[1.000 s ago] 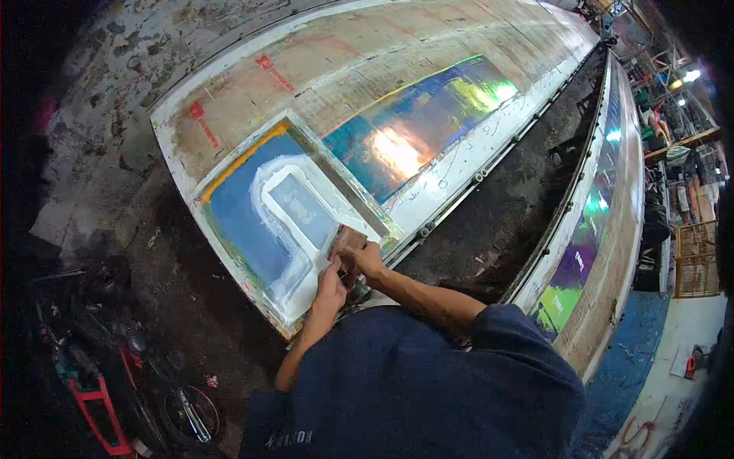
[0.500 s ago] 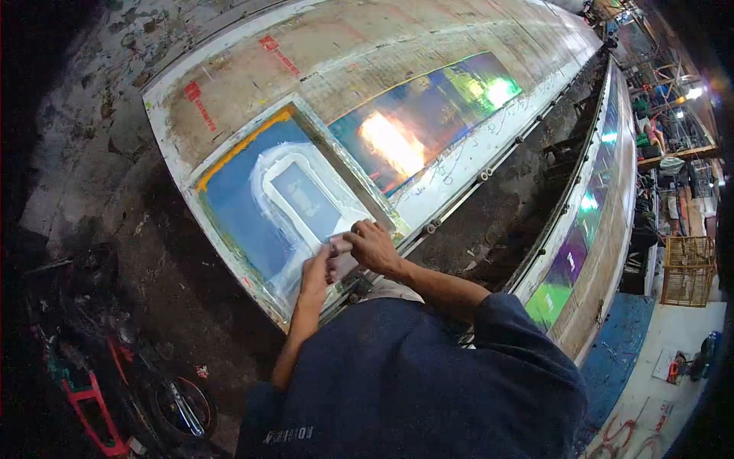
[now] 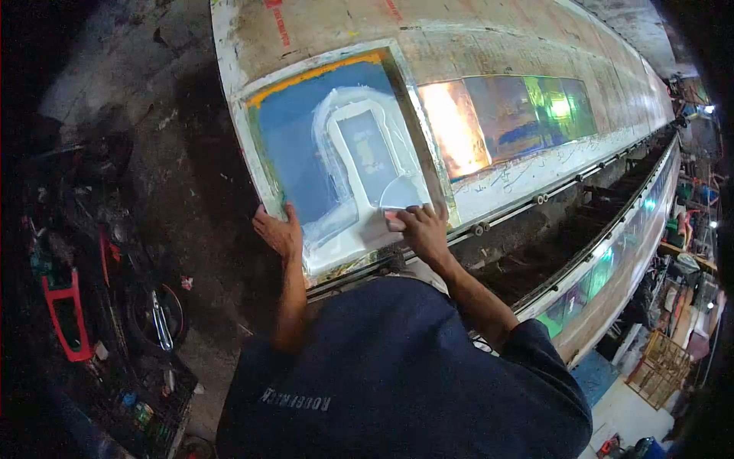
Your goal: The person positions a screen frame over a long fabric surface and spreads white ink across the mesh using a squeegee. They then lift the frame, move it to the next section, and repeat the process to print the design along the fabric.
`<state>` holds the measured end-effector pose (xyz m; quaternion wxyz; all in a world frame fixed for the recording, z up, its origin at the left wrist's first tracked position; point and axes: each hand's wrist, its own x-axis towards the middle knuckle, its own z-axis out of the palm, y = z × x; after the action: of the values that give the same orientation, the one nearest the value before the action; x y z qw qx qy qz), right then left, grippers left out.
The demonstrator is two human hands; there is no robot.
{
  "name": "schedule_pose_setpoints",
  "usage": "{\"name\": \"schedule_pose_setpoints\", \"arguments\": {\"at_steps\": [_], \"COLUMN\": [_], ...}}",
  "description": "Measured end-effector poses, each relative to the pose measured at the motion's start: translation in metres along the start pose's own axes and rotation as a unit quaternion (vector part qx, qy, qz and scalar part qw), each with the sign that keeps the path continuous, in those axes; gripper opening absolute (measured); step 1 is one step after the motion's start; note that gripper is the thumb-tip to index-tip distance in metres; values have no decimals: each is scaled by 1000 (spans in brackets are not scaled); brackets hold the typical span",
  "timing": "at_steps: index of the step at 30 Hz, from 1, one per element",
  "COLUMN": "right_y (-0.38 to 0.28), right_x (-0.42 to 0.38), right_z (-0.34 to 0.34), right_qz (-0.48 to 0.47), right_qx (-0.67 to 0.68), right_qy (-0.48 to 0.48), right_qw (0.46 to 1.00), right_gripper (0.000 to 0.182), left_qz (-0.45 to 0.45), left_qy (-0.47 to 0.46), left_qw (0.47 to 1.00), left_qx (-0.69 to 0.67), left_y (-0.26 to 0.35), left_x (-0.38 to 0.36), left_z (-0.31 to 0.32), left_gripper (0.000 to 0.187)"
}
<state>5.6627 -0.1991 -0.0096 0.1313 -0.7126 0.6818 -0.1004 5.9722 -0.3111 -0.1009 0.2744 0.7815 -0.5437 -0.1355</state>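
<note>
A screen-printing frame with blue mesh and an unmasked, pale window shape lies on the long table. My left hand rests on the frame's left edge near its lower corner, fingers apart. In my right hand is a small pinkish piece, held against the lower right of the mesh. A clear, curved-edged sheet or film shows just beyond those fingers; what it is cannot be made out. White paste-like material surrounds the window and spreads along the lower mesh.
Shiny iridescent sheets lie on the table right of the frame. A metal rail with rollers runs along its near edge. A second long table stands at the right. Bicycle parts with a red frame are at the left.
My hands were together at the frame's lower edge and have moved apart. My left hand now touches the left edge, my right hand the lower right mesh. The view has shifted.
</note>
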Motion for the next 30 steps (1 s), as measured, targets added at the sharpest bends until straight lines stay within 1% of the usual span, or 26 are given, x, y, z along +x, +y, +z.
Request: {"name": "schedule_pose_setpoints", "arguments": {"at_steps": [1,3,5,7,9,10,11,12,13,14,15,17,19,20,21,22,25,26,27,28,29,30], "right_y": [4,9,12,18,30,27,16,29,36,24,26,19,16,14,14,9,7,16,24,26,32,42], "right_x": [-7,-22,-25,-13,32,72,115,149,194,229,260,267,220,193,161,129,56,48,41,43,50,59], "right_z": [-2,1,11,25,38,35,17,27,33,14,13,14,37,36,42,35,30,29,27,15,3,-8], "right_qz": [-3,-24,-48,-90,-98,-103,-106,-142,-171,-147,-155,-107,-62,-67,-49,-56,-38,-56,-75,-73,-47,-23], "right_qx": [0,-85,-70,-74,-84,-97,-61,-76,-46,15,-20,-9,-29,-19,-3,-18,-10,12,36,40,54,67], "right_qy": [-8,-49,-75,-4,-3,-1,-16,18,34,-2,-21,10,48,43,34,39,0,-16,-31,-23,-13,-1], "right_qw": [1000,995,994,993,992,990,992,987,984,989,987,994,996,997,998,998,999,998,996,996,997,998], "right_gripper": [30,38,39,37,41,42,43,39,32,17,12,11,8,8,14,16,24,24,24,24,20,16], "left_qz": [1,-4,-8,-3,-11,-8,-9,-1,7,7,13,17,-17,-17,-20,-21,-25,-19,-36,-52,-44,-74], "left_qy": [-12,-22,-33,-31,-40,-54,-52,-40,-28,-25,-37,-47,-51,-45,-42,-42,-54,-51,-56,-62,-58,-89], "left_qw": [999,999,999,999,999,998,998,999,1000,1000,999,998,998,999,998,998,997,998,997,997,997,992], "left_qx": [36,25,13,41,32,16,20,7,-6,-5,6,22,18,18,32,46,41,39,27,17,20,-45], "left_y": [-2,-17,-23,-13,-7,-5,-4,-2,0,1,2,-3,-13,-13,-12,-12,-11,-10,-8,-10,-13,-14], "left_x": [-1,-9,-12,-10,-7,-6,-5,-4,-3,-2,-1,-3,-6,-3,-3,-4,0,-1,1,0,0,1], "left_z": [0,6,7,0,-7,-9,-9,-9,-9,-9,-12,-12,-1,2,3,3,3,4,4,2,-2,-4], "left_gripper": [57,55,53,48,47,47,47,46,45,45,46,46,46,46,47,47,47,47,45,44,44,42]}}
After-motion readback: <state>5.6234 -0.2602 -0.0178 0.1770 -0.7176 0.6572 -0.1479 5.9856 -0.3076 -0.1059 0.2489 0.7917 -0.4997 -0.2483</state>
